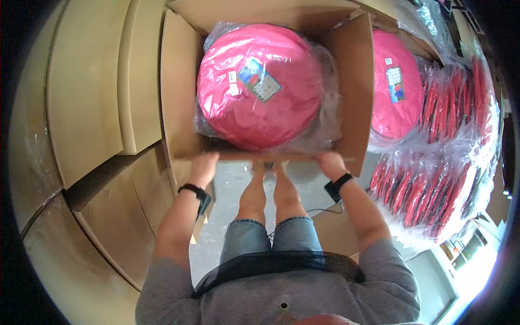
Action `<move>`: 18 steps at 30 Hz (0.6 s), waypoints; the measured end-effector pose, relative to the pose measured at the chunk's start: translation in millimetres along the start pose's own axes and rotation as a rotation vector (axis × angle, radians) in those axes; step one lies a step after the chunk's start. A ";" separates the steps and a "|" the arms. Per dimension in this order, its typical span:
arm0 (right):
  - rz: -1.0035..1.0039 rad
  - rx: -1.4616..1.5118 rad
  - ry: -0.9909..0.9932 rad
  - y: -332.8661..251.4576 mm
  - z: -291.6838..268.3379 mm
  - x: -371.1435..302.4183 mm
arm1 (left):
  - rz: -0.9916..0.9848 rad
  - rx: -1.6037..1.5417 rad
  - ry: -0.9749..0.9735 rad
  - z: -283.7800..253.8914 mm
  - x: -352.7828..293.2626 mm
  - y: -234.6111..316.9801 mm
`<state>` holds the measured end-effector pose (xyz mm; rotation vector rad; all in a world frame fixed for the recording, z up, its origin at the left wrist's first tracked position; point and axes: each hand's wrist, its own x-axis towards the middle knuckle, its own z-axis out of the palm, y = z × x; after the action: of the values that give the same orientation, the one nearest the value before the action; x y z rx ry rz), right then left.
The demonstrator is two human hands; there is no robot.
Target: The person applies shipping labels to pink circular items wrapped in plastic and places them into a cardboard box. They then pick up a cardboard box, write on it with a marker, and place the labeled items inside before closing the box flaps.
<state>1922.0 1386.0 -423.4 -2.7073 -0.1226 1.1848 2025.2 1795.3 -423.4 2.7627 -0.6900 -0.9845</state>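
Observation:
An open cardboard box (355, 92) stands in front of me with its flaps up. Inside lies a round, flat pink bundle (287, 65) in clear plastic, a colourful label card (260, 79) on its top. My left hand (204, 169) is closed on the box's near edge at the left corner. Near the right corner, my right hand (331, 164) grips the same edge. The fingertips of both hands are partly hidden by the cardboard. A dark band with a small device sits on each wrist.
Stacked closed cartons (86, 92) rise along the left side. To the right stand another round pink bundle (394, 116) with a label and clear plastic bags of folded red and black items (420, 189). A carton (333, 233) and a cable lie on the grey floor (214, 227) near my legs.

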 end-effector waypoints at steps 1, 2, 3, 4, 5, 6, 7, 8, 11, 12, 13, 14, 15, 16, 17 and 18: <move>0.043 -0.021 0.001 4.2 -22.4 16.4 | -0.024 -0.050 0.088 -11.7 18.0 0.7; 0.082 -0.052 0.130 13.9 -24.1 36.5 | 0.077 0.226 0.492 -21.7 32.1 6.2; 0.118 -0.082 0.259 23.2 -21.8 55.4 | -0.059 0.228 0.478 -36.6 45.3 17.2; 0.123 -0.098 0.405 28.2 -19.2 73.1 | -0.113 0.150 0.486 -27.8 61.0 11.9; 0.125 -0.113 0.551 32.3 -16.6 89.6 | -0.198 0.037 0.461 -17.4 70.8 14.0; 0.194 -0.134 0.551 36.9 -16.5 110.6 | -0.169 0.023 0.484 12.8 81.4 14.1; 0.265 -0.153 0.552 38.7 -16.7 132.6 | -0.137 0.011 0.507 26.5 90.1 22.7; 0.335 -0.173 0.553 39.3 -16.5 152.1 | -0.128 -0.079 0.363 38.6 94.6 30.5; 0.482 -0.087 0.370 27.7 -35.6 192.0 | -0.140 -0.172 0.109 62.2 100.1 54.0; 0.482 0.043 0.240 47.9 -19.4 212.9 | -0.147 -0.134 0.046 70.9 106.9 55.5; 0.449 0.029 0.251 58.6 -6.8 226.0 | -0.158 -0.101 -0.015 79.9 115.1 55.6; 0.419 0.017 0.262 69.0 5.9 238.0 | -0.161 -0.096 -0.039 94.4 124.5 46.4; 0.387 -0.003 0.272 78.7 14.2 249.2 | -0.170 -0.074 -0.006 111.7 135.4 35.6; 0.377 -0.006 0.239 73.5 0.4 251.3 | -0.191 -0.057 0.026 126.1 141.2 25.7; 0.370 -0.008 0.207 69.0 -16.6 252.8 | -0.211 -0.038 0.059 140.3 147.3 18.0; 0.381 -0.008 0.172 69.2 -27.0 250.3 | -0.189 -0.079 0.103 136.2 151.0 20.0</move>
<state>2111.8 1351.7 -599.4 -2.9071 0.4298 1.0260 2035.5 1712.4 -609.9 2.8245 -0.3732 -0.8722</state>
